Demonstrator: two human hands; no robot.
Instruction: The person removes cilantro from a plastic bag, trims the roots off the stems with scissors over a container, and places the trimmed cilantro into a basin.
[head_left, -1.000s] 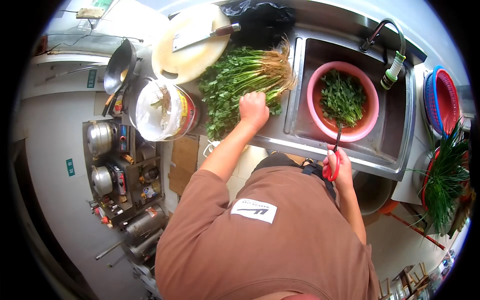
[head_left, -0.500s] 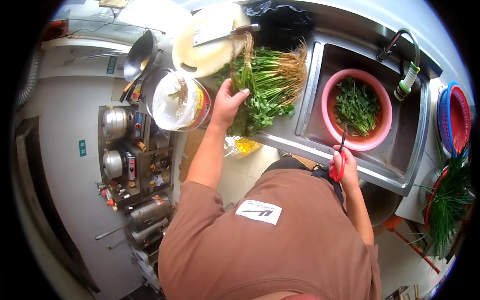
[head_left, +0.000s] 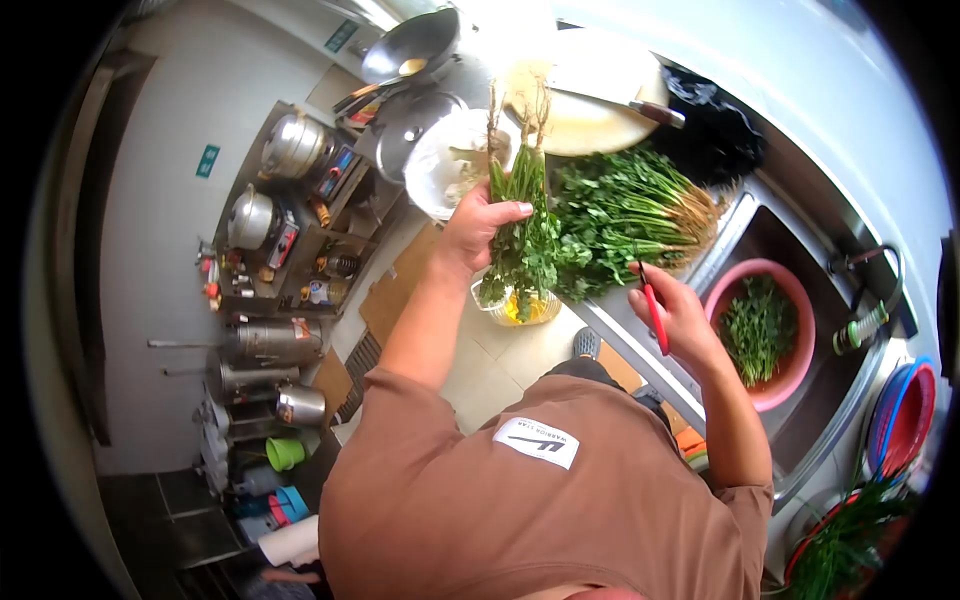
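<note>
My left hand [head_left: 478,228] is closed round a small bunch of leafy greens [head_left: 527,235], its roots pointing up beside the lined bucket [head_left: 436,165]. Red-handled scissors [head_left: 652,308] are in my right hand [head_left: 676,318], over the counter's front edge, with the blades pointing up. Between and beyond the hands lies the large pile of greens [head_left: 625,220], roots to the right. Cut greens [head_left: 758,332] sit in the pink basin [head_left: 806,352] inside the sink [head_left: 827,412].
A round cutting board [head_left: 590,128] with a cleaver [head_left: 610,85] on it is behind the pile. A black plastic bag [head_left: 712,135] lies beside it. The faucet [head_left: 895,275] rises at right, near stacked baskets [head_left: 905,415]. A wok [head_left: 412,45] stands at upper left.
My left hand has lifted a bunch from the pile and brought it towards the bucket. My right hand with the scissors has moved from the basin to the pile's front. The view has turned left.
</note>
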